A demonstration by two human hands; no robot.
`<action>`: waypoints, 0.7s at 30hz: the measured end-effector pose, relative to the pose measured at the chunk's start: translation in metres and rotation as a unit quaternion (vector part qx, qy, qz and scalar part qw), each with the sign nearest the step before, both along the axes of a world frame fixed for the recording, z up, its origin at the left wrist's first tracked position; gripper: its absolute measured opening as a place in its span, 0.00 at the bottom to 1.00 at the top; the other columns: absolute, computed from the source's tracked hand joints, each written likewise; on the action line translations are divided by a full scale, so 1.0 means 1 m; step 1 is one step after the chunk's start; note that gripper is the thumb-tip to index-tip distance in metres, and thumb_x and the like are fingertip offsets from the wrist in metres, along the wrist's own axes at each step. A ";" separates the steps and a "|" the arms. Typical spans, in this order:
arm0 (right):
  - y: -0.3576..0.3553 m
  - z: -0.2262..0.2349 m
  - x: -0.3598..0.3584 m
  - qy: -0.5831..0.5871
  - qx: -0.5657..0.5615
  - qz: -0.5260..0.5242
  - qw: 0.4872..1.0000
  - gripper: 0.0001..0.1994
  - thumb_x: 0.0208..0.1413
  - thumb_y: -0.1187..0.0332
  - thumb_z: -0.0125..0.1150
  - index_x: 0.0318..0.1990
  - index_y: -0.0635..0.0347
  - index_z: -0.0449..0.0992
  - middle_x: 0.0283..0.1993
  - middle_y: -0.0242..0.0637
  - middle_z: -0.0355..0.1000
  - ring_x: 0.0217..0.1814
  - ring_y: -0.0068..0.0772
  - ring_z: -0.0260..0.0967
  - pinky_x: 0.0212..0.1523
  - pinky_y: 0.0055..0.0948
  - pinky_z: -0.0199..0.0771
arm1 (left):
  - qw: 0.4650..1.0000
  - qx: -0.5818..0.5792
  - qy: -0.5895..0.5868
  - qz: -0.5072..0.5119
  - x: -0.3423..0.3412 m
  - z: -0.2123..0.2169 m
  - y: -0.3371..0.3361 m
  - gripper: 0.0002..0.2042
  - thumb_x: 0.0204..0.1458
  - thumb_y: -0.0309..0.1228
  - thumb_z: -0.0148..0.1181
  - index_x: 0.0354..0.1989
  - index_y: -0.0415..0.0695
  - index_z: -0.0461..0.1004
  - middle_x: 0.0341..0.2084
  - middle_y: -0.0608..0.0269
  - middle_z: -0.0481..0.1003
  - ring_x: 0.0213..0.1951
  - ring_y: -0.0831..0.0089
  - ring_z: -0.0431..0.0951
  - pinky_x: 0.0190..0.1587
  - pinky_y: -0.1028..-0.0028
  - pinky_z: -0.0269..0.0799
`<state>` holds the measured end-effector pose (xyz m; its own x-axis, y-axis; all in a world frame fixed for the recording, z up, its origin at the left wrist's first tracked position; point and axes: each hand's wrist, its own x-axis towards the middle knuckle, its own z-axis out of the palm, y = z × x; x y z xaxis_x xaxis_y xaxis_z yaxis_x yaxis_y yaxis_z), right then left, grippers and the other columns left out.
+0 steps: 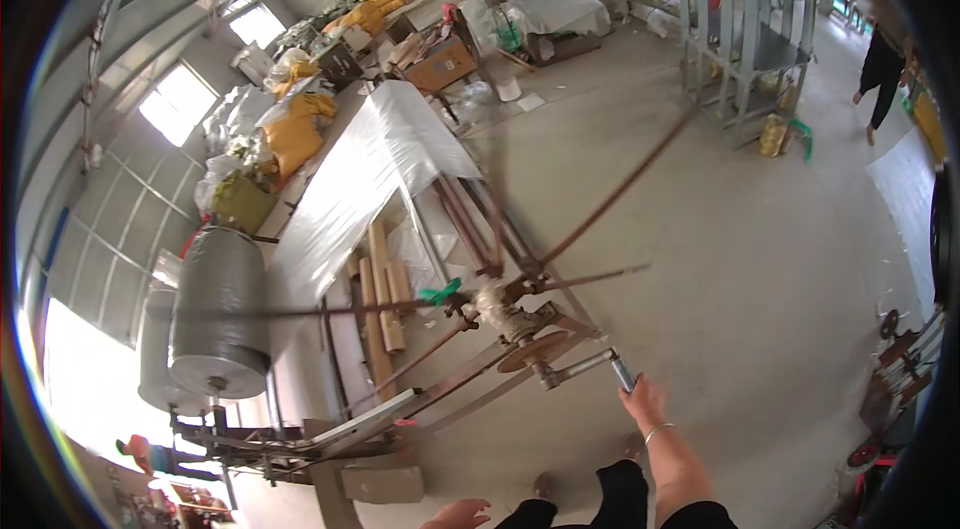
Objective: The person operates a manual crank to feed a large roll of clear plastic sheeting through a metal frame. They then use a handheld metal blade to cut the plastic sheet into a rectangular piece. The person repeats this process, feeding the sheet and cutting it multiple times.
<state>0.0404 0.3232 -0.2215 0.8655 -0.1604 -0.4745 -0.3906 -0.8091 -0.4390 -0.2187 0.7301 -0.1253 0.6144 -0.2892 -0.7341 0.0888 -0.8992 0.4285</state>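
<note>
Gripping one crank handle (622, 374) with the right hand (643, 403), fingers clenched around it — between four and five o'clock.
At six o'clock, the left hand (464, 513), partly cut by the lower edge, with visible fingers loosely bent and released. Near the centre, one reel (490, 307) with at least four rusty arms (620, 187). Between eight and nine, two grey rolls (220, 314). Toward three, broad room of floor (760, 249), edged by one metal rack (770, 54) at two. Just before twelve, one cardboard box (440, 69) — any print too small for reading.
</note>
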 end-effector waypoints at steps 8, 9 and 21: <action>0.143 -0.058 -0.142 0.100 0.175 0.045 0.978 0.28 0.43 0.53 0.67 0.44 0.67 0.70 0.35 0.52 0.76 0.40 0.52 0.76 0.40 0.46 0.75 | 1.000 0.020 0.015 0.007 -0.017 0.021 0.034 0.23 0.57 0.49 0.52 0.56 0.49 0.68 0.49 0.56 0.74 0.52 0.58 0.73 0.53 0.62 0.69; 0.149 -0.074 -0.150 0.105 0.218 0.068 0.968 0.28 0.43 0.52 0.68 0.41 0.69 0.71 0.31 0.51 0.76 0.36 0.50 0.77 0.37 0.44 0.76 | 1.000 0.026 0.014 -0.012 -0.009 0.023 0.039 0.23 0.57 0.49 0.52 0.56 0.49 0.68 0.49 0.56 0.74 0.52 0.58 0.73 0.53 0.62 0.69; 0.146 0.208 -0.175 -0.026 0.366 0.116 0.923 0.31 0.48 0.52 0.67 0.50 0.70 0.69 0.36 0.44 0.73 0.37 0.31 0.72 0.37 0.28 0.71 | 0.876 -0.095 -0.470 -0.049 0.099 0.196 -0.019 0.26 0.45 0.33 0.62 0.55 0.45 0.67 0.55 0.55 0.68 0.58 0.54 0.66 0.57 0.58 0.65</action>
<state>-0.1345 0.4694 -0.0135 0.8611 0.3795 -0.3383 -0.2058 -0.3482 -0.9145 -0.1198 0.7108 0.0710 0.8872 -0.4359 0.1514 -0.4573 -0.7870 0.4141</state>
